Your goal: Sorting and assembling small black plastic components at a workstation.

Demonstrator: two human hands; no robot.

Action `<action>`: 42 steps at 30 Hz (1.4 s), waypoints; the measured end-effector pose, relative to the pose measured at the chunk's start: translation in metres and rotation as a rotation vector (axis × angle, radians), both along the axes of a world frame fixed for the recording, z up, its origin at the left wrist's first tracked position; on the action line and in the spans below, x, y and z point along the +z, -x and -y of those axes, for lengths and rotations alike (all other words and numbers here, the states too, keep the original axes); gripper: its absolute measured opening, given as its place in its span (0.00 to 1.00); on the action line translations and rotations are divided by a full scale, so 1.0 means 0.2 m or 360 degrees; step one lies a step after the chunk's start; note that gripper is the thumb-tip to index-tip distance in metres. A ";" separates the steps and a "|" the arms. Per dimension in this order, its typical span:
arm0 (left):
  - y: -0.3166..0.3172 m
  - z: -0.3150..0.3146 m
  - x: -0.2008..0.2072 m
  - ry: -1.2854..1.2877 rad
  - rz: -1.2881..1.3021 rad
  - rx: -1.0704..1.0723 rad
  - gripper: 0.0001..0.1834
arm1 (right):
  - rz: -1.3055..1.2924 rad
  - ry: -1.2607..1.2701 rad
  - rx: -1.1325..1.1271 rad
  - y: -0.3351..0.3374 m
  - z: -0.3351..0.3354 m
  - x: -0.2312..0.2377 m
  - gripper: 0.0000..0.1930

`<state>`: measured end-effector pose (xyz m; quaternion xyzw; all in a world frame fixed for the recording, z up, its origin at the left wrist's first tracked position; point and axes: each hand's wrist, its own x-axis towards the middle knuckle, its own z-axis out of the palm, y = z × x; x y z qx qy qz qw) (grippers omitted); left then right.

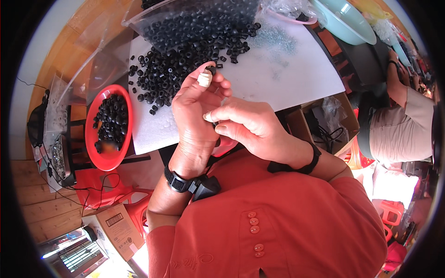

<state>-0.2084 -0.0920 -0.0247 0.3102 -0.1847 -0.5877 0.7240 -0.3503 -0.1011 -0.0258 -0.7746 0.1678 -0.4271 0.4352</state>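
My left hand (192,104) is raised over the near edge of the white tabletop, palm turned inward. Its thumb, wrapped in white tape (204,78), and fingertips pinch a small black rubber-like piece (211,69). Close against that palm, my right hand (252,125) has its thumb and forefinger nearly together; whatever lies between them is hidden or too small to name. Beyond both hands spreads a heap of small black pieces (162,74), some round and some ring-shaped. Small clear bluish pieces (276,39) lie scattered to the right of the heap.
A clear plastic bin (139,19) of black pieces stands at the back. On the left is a red basin (91,139) with more of them. A pale green basin (366,34) sits back right, above a cardboard box (350,111). Another person (401,125) is at far right.
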 end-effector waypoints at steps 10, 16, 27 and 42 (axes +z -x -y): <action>-0.01 -0.02 -0.04 -0.0008 -0.0052 -0.0071 0.14 | -0.0213 0.0206 0.0068 0.01 0.01 0.00 0.08; 0.00 -0.04 -0.07 0.0110 0.0180 -0.0176 0.13 | 0.0086 -0.0250 -0.0182 0.07 0.21 0.07 0.05; 0.00 -0.05 -0.05 0.0027 0.0264 -0.0276 0.12 | 0.0014 -0.0271 -0.0108 0.04 0.29 0.09 0.04; -0.02 -0.05 -0.07 0.0052 0.0147 -0.0266 0.10 | 0.0127 -0.0004 -0.0301 -0.02 0.21 -0.02 0.08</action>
